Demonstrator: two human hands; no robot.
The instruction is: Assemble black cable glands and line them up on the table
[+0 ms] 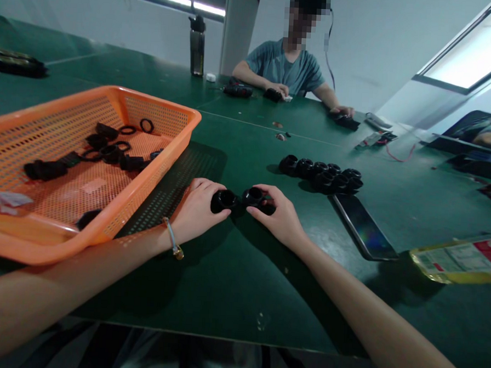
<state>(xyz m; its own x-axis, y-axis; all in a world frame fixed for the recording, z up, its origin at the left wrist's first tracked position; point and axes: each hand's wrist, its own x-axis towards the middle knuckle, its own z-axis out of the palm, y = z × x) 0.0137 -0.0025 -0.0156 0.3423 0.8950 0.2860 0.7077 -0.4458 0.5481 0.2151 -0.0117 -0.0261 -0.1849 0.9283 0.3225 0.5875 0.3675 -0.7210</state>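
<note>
My left hand [201,206] is closed around a black hollow plastic fitting [227,199], its round opening facing up. Just to its right, my right hand [279,213] grips a similar black fitting [253,196] between thumb and fingers. The two fittings sit close together at the table's middle; whether they touch I cannot tell. Several more black fittings [322,171] stand in a tight group to the right, beyond my right hand. An orange perforated basket [146,192] stands to the left of my left hand, with black rings [147,125] and black fittings [111,153] inside.
A phone [364,227] lies right of my right hand, near a yellow package [459,258]. Across the green table [223,292] a person [284,65] sits handling dark items. A bottle [197,47] and a dark power tool [237,90] are at the far side.
</note>
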